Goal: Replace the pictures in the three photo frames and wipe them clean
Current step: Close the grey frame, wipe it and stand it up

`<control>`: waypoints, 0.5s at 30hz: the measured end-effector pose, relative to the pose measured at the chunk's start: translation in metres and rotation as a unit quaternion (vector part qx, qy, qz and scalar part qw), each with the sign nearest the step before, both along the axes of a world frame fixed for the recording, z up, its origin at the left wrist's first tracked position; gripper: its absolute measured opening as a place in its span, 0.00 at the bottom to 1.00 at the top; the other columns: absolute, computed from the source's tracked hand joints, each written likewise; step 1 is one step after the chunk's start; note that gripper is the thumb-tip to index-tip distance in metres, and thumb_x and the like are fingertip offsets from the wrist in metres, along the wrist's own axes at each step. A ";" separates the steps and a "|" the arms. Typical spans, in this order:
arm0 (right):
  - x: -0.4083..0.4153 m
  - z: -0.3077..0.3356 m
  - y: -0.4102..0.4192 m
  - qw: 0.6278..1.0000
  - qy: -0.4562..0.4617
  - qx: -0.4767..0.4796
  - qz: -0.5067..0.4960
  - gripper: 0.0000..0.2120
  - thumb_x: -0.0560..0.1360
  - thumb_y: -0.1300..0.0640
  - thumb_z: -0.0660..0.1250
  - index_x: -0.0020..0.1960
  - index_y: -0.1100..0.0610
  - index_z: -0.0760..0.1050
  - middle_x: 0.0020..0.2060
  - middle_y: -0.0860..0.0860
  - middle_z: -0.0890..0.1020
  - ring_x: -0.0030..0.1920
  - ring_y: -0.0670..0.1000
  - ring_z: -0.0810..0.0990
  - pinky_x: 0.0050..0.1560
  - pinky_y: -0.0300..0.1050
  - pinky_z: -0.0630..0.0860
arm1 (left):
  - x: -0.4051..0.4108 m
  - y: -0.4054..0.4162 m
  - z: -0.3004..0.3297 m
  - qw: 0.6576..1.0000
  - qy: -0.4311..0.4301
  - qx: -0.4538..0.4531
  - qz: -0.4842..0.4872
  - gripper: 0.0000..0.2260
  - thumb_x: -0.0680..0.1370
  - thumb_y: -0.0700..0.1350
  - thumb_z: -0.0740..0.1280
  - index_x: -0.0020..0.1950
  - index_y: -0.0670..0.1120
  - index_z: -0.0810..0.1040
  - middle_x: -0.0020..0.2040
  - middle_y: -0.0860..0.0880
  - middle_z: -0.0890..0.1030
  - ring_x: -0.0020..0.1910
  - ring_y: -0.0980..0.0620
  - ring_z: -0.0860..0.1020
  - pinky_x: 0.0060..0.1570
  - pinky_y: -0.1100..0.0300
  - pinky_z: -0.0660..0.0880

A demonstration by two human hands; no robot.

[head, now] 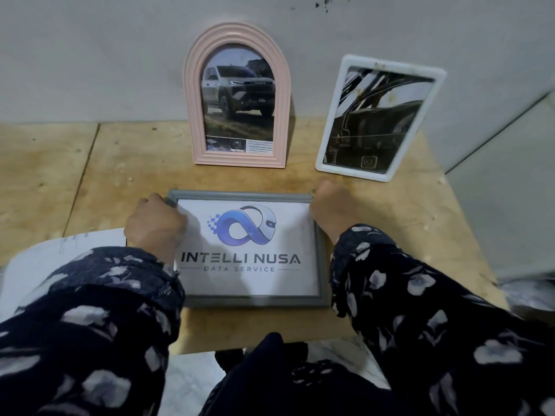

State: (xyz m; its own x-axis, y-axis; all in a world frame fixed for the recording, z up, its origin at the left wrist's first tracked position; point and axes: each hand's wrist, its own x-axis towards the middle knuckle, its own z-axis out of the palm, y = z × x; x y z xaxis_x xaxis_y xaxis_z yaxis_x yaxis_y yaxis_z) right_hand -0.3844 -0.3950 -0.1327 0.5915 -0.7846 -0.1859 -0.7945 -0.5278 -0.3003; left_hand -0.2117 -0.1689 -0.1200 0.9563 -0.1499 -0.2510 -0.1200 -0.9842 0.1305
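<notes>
- Grip check: left hand and right hand each clasp a far corner of the grey frame
- lift evenly, keep fingers off the logo print

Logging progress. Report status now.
Left hand and right hand grip grey frame at top corners. Frame flat on table. Nothing in the way.
</notes>
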 end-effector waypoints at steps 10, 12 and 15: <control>-0.009 0.013 -0.032 0.960 -0.188 0.103 -0.177 0.12 0.78 0.57 0.61 0.56 0.60 0.79 0.54 0.57 0.81 0.57 0.57 0.77 0.54 0.42 0.71 | 0.002 0.002 0.001 1.000 -0.001 -0.008 -0.017 0.14 0.78 0.48 0.61 0.62 0.44 0.71 0.58 0.42 0.74 0.55 0.36 0.76 0.48 0.48 0.72; -0.006 0.016 -0.026 0.972 -0.170 0.081 -0.137 0.13 0.78 0.58 0.60 0.54 0.60 0.81 0.51 0.56 0.83 0.54 0.56 0.79 0.52 0.42 0.72 | 0.003 0.004 0.001 1.000 -0.004 -0.006 -0.025 0.14 0.79 0.48 0.60 0.62 0.44 0.71 0.58 0.41 0.74 0.55 0.36 0.76 0.48 0.48 0.72; -0.004 0.009 -0.012 0.986 -0.119 0.072 -0.089 0.13 0.78 0.58 0.60 0.54 0.61 0.82 0.51 0.56 0.83 0.53 0.56 0.79 0.52 0.43 0.72 | 0.004 0.008 0.000 0.999 -0.003 -0.004 -0.040 0.15 0.79 0.48 0.59 0.63 0.44 0.71 0.58 0.41 0.74 0.55 0.36 0.76 0.48 0.48 0.72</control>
State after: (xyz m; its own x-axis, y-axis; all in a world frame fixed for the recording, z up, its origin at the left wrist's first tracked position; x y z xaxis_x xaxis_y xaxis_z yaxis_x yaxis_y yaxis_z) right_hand -0.3883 -0.4071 -0.1234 0.4880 -0.8552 -0.1745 -0.7680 -0.3257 -0.5515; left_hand -0.2077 -0.1606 -0.1203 0.9427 -0.2286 -0.2431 -0.1996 -0.9701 0.1381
